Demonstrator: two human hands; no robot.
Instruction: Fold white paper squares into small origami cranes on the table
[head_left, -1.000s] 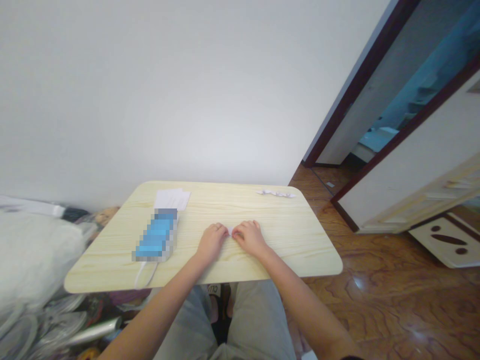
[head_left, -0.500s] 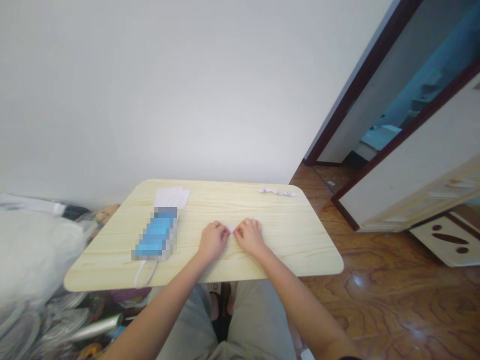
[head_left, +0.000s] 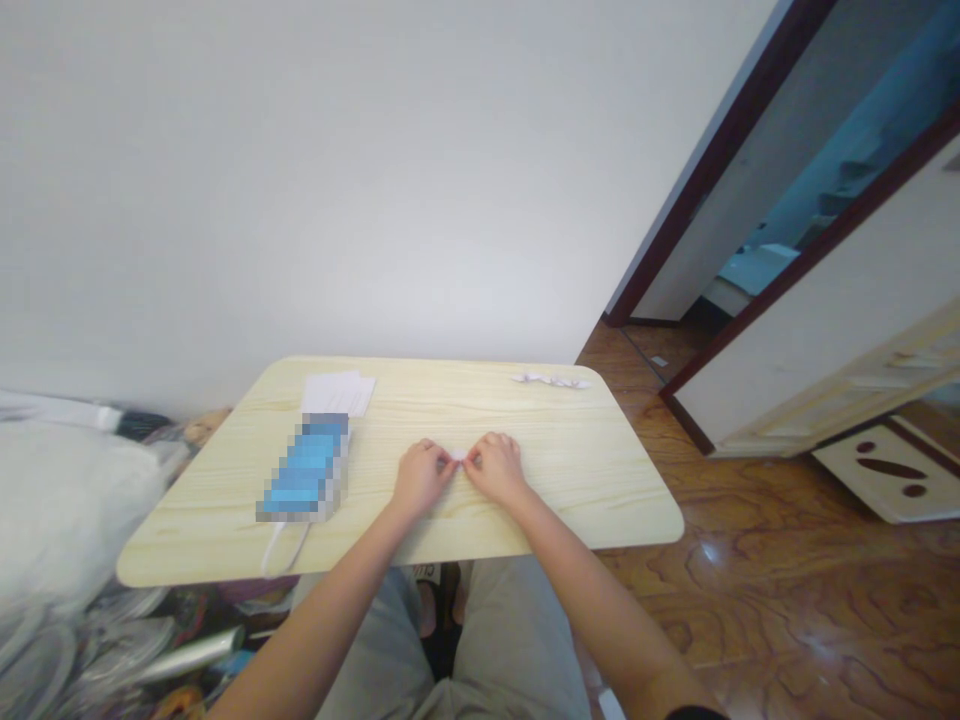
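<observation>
Resting on the pale wood-grain table, my left hand and right hand pinch 1 small folded piece of white paper tightly between them, at the middle of my grip.

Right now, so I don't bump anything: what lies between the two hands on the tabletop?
In the head view, a small piece of white paper lies there, touching the fingertips of both the left hand and the right hand.

Pale wood-grain table, white paper sheets, blurred blue object with white cord; folded paper strip
</observation>
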